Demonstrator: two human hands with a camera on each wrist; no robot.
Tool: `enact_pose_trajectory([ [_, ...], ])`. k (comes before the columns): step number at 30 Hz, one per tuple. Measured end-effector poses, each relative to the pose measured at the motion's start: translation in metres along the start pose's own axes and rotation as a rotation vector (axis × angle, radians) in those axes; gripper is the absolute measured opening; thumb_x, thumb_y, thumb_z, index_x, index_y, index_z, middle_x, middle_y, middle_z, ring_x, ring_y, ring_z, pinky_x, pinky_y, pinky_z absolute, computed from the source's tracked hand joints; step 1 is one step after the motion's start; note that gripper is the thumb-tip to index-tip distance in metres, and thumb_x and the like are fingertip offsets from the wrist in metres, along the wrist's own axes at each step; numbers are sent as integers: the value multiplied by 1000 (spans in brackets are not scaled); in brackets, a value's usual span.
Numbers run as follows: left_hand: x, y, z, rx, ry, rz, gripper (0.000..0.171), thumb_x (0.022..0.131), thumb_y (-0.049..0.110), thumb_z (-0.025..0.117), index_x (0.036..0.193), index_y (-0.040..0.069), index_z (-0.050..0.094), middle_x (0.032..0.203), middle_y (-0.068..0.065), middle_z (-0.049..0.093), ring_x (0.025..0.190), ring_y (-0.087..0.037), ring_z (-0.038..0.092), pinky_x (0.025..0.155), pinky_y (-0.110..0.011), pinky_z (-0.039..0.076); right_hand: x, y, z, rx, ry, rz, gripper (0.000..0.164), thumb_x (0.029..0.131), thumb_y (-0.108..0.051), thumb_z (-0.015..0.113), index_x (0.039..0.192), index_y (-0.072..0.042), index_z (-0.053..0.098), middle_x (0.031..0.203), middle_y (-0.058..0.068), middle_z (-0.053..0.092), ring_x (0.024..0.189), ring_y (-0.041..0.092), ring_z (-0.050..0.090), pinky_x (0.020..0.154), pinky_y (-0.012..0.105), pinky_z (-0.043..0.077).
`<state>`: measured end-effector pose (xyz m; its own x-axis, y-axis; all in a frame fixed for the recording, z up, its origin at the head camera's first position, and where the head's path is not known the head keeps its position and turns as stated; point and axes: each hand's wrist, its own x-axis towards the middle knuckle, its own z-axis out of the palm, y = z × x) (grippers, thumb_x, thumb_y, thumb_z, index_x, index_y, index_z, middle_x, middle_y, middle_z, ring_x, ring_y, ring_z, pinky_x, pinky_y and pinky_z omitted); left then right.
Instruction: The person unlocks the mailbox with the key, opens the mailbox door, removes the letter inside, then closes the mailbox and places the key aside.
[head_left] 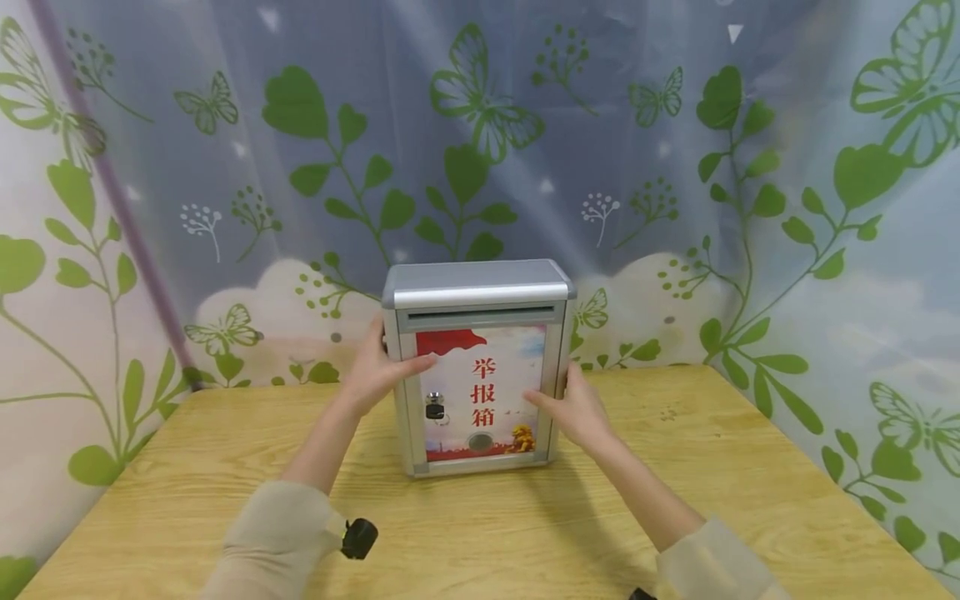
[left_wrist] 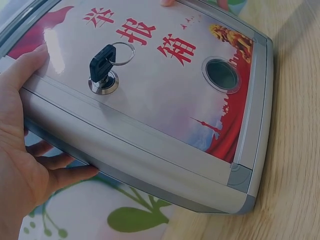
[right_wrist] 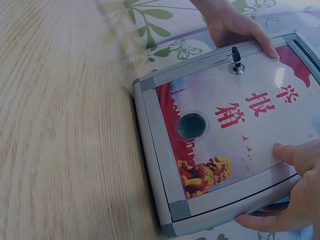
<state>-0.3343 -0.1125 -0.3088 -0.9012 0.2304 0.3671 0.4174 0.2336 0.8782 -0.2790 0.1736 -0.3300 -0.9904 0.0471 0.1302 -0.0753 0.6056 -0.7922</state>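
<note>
A silver-framed report box (head_left: 517, 358) with red Chinese characters on its white front stands on the wooden table, its slot (head_left: 480, 314) high on the front. My left hand (head_left: 375, 371) grips one side, thumb laid over the front and fingers round toward the back. From the opposite side my right hand (head_left: 579, 410) holds it lower down, thumb also on the front panel. In the left wrist view, a black-headed key (left_wrist: 102, 62) with a ring sits in the round lock (left_wrist: 104, 84). A round window (left_wrist: 222, 75) shows near the box's bottom edge.
The wooden table (head_left: 675, 483) spreads out around the box. Behind it and along both sides hangs a curtain (head_left: 510, 208) printed with green leaves and butterflies. A small black device (head_left: 360, 538) is strapped at my left sleeve.
</note>
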Motion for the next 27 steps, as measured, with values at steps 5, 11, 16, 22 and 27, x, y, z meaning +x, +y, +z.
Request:
enact_pose_trajectory([
  [5,2,2,3,-3,-7,12,90,82,18,78,155,10,25,150,-20,45,138,-39,47,115,-58,40,-2,2,-2,-3,3,7,75,97,-29,67,148,11,28,147,35,45,137,50,46,114,59,41],
  [11,4,0,8,-25,-15,32,87,80,16,78,152,10,30,145,-20,50,135,-39,51,113,-57,42,-3,5,-4,3,9,4,73,98,-28,67,148,10,29,146,35,46,138,50,46,114,59,41],
  [16,4,-2,11,-32,-22,20,91,80,16,78,155,10,26,149,-20,46,140,-40,46,117,-59,38,-5,7,-4,20,9,6,75,98,-26,67,150,10,26,149,36,43,140,50,44,117,59,38],
  [22,3,-1,12,-6,-14,4,90,81,17,77,154,6,25,148,-23,45,140,-41,45,118,-59,36,-7,8,-4,-7,10,13,72,98,-26,65,148,11,28,146,36,45,138,51,45,115,60,39],
  [27,3,1,11,19,-18,-9,91,82,20,76,155,7,24,149,-23,45,140,-41,45,118,-59,36,-6,7,-4,-12,9,15,71,99,-27,65,147,11,29,145,36,47,137,51,47,114,60,40],
])
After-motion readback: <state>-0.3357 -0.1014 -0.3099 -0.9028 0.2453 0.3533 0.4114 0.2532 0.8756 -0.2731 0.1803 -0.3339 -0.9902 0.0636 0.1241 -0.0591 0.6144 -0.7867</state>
